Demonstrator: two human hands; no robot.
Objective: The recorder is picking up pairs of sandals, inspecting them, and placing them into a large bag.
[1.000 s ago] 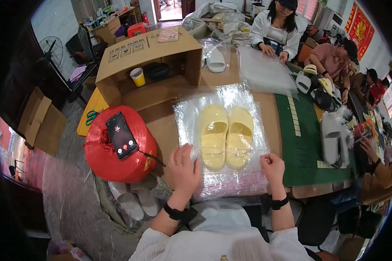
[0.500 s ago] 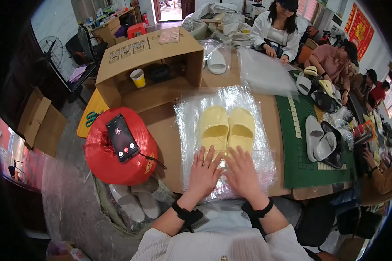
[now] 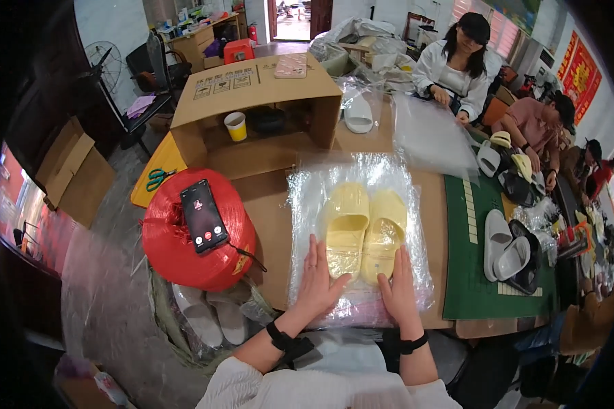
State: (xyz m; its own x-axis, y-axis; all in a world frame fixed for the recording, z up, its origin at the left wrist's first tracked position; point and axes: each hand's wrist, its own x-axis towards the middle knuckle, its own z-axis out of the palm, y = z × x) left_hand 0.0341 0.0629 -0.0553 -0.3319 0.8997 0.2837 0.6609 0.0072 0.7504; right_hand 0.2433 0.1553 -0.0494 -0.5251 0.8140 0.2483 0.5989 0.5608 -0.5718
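Cardboard-topped table (image 3: pixel 273 204), yellow slippers (image 3: pixel 363 228) seemingly inside clear bag (image 3: pixel 307 204), left hand (image 3: pixel 317 283) and right hand (image 3: pixel 397 290) flat, fingers spread.

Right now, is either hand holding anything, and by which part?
Nothing is gripped. Both the left hand and right hand lie flat, palms down, on the near end of the clear bag, beside the heels of the yellow slippers.
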